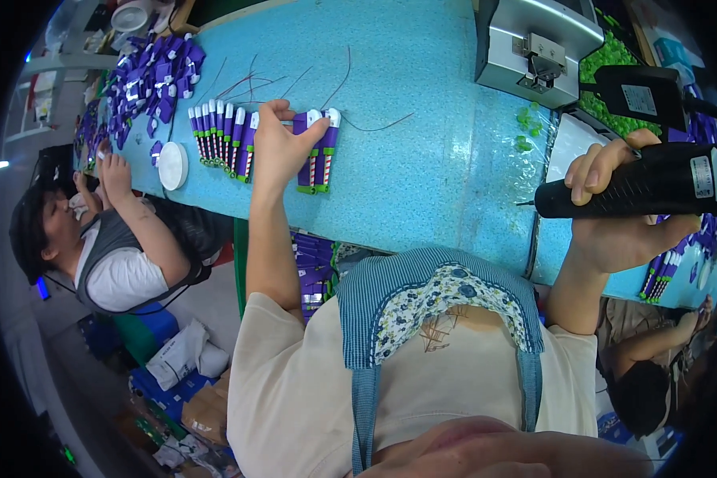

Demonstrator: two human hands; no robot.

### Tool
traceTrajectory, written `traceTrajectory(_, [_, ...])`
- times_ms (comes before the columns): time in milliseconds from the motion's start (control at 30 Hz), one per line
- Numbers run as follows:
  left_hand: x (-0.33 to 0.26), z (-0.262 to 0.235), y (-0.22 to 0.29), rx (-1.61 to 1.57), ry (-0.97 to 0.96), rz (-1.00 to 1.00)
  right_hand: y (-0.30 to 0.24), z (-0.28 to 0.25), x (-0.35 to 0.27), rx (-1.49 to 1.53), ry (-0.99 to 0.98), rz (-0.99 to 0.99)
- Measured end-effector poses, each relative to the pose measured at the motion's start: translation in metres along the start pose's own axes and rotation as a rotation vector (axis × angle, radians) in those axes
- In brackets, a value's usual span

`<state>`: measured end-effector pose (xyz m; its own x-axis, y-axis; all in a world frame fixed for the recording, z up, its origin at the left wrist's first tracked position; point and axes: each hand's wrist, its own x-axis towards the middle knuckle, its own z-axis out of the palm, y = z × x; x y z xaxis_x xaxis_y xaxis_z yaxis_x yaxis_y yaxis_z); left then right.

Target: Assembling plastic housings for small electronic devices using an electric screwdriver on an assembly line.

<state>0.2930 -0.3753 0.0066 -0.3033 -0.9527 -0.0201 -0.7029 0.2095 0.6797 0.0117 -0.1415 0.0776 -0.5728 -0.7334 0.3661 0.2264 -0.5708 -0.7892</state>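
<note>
My left hand [281, 147] is at a row of slim purple parts [227, 131] with white tips, striped lower sections and green ends. Its thumb and fingers close around a pair of purple parts [315, 163] at the right end of the row, with the thumb on a white tip. Part of this pair is hidden under the hand. My right hand [605, 191] grips a black electric screwdriver [641, 187] held over the right side of the table, its thin bit pointing left. Thin wires [346, 76] lie loose beyond the row.
A pile of purple parts [155, 80] and a white round dish [173, 166] are at the left. A metal machine [538, 52] stands at the far right, beside many green pieces [617, 76]. A co-worker [111, 231] sits at the left; another person [645, 366] is at the right.
</note>
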Motion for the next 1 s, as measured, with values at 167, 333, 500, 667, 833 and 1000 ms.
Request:
traceTrajectory(167, [-0.017,-0.004,0.009,0.013,-0.142,-0.004,0.000,-0.007,0.006,0.002,0.005,0.017])
traceTrajectory(333, [-0.031,0.009,0.011,0.134,-0.110,0.050,0.008,-0.015,0.024,0.004,-0.051,0.018])
traceTrajectory(500, [-0.030,0.014,0.017,0.014,-0.159,-0.062,0.011,-0.013,0.044,-0.013,-0.013,0.000])
traceTrajectory(667, [-0.040,0.045,0.054,-0.577,-0.252,-0.148,0.009,-0.026,0.090,-0.116,-0.275,-0.257])
traceTrajectory(833, [-0.041,0.092,0.112,-1.148,-0.735,-0.503,0.023,0.026,0.117,0.115,0.130,-0.274])
traceTrajectory(1000, [-0.037,0.112,0.136,-1.242,-0.873,-0.562,0.026,-0.028,0.118,-0.221,-0.397,-0.265])
